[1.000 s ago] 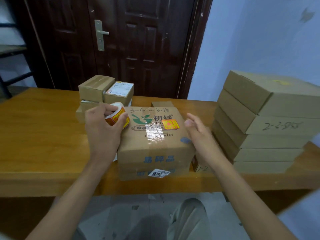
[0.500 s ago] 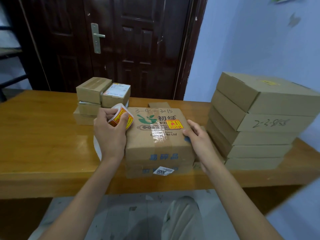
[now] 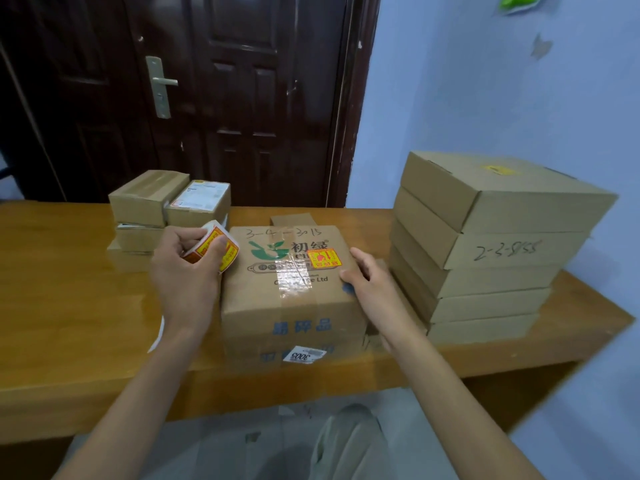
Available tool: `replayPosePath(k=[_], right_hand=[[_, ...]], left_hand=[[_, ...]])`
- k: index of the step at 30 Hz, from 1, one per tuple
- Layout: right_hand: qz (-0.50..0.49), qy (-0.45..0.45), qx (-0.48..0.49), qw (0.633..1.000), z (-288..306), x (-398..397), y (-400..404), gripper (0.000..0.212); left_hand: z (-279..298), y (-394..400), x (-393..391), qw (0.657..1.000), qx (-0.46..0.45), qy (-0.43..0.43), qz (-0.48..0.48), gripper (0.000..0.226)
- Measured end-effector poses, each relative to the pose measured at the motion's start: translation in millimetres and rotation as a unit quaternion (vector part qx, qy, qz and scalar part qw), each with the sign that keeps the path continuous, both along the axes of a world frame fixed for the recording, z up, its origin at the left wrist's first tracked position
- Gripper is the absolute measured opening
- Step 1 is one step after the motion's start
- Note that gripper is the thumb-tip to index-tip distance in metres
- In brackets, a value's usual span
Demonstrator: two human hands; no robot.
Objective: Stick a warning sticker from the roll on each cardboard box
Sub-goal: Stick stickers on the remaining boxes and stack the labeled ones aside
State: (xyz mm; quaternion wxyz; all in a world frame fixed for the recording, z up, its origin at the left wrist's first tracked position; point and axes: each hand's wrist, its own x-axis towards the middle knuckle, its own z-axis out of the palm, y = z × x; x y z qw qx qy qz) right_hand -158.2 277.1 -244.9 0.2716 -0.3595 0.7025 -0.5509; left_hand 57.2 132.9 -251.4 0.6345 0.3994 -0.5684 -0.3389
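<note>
**Stickered box ready to shift; roll kept in the left hand**

Left of centre in the frame, the left hand (image 3: pixel 187 271) curls round the sticker roll (image 3: pixel 215 244), thumb and fingers closed on it, holding it just off the top-left corner of the centre box (image 3: pixel 294 289). That box already wears a red-and-yellow warning sticker (image 3: pixel 324 258) toward its upper right. The right hand (image 3: pixel 367 278) lies loosely open along the box's right edge, fingertips touching the cardboard just below and beside the sticker, gripping nothing. The step looks like moving this box aside: grip both sides, keep the roll's loose end clear, and lift rather than drag. The stack (image 3: pixel 491 244) stands at frame right.
</note>
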Motion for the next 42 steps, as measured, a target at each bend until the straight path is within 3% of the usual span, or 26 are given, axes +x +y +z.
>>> replayPosePath(k=[5,8,10,13,17,21,23,26,31,34,38,39,42], right_hand=[[0.064,0.068,0.071,0.993,15,-12,-8,0.043],[0.002,0.217,0.114,0.97,39,-26,-30,0.06],[-0.039,0.285,0.111,0.951,62,-39,-62,0.059],[0.007,0.333,0.167,0.928,79,-65,-135,0.059],[0.097,0.255,0.361,0.892,61,-102,-216,0.084],[0.137,0.21,0.482,0.84,32,-115,-250,0.098],[0.167,0.213,0.499,0.823,22,-113,-259,0.082],[0.161,0.23,0.462,0.841,8,-116,-266,0.05],[0.174,0.207,0.462,0.844,-7,-131,-267,0.035],[0.171,0.124,0.448,0.869,-8,-135,-267,0.058],[0.142,0.071,0.412,0.897,-24,-155,-275,0.138],[0.127,0.06,0.403,0.904,-31,-161,-278,0.15],[0.098,0.042,0.374,0.921,-35,-159,-272,0.153]], left_hand=[[28,-11,10,0.995,-0.057,-0.083,-0.023,0.019],[45,-17,4,0.988,-0.097,-0.115,-0.027,0.022],[48,-23,-3,0.987,-0.101,-0.118,-0.033,0.023],[43,-32,-12,0.986,-0.09,-0.133,-0.039,0.023],[34,-34,-19,0.982,-0.093,-0.159,-0.044,0.027],[27,-37,-23,0.974,-0.113,-0.19,-0.048,0.029],[26,-38,-24,0.973,-0.114,-0.196,-0.048,0.029],[25,-38,-24,0.973,-0.112,-0.197,-0.046,0.028],[22,-35,-24,0.977,-0.098,-0.182,-0.045,0.029],[22,-35,-24,0.975,-0.105,-0.193,-0.037,0.028],[23,-35,-24,0.972,-0.122,-0.198,-0.035,0.027],[23,-35,-24,0.971,-0.122,-0.201,-0.035,0.027],[22,-35,-24,0.968,-0.126,-0.213,-0.033,0.027]])
